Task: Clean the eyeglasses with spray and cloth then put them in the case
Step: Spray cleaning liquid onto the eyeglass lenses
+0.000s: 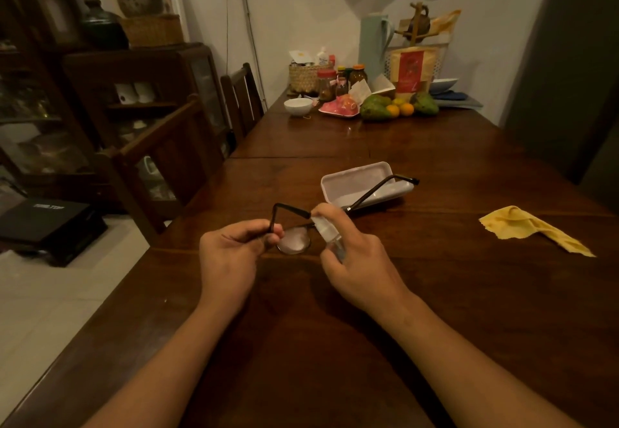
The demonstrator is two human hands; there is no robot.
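Our left hand (pixel 231 253) pinches the glasses (pixel 294 240) above the table (pixel 435 293) so a lens faces the spray (pixel 330 235) gripped in our right hand (pixel 355 260), while case (pixel 365 183) and cloth (pixel 532 230) wait rightward.

Hardly any writing can be read. On the floor left of the wooden table (pixel 335 310), a flat black box (pixel 50 223) bears a short pale word across its top, too blurred to make out. At the table's far end, a tan pouch (pixel 410 71) carries a red label whose print is too small to read.
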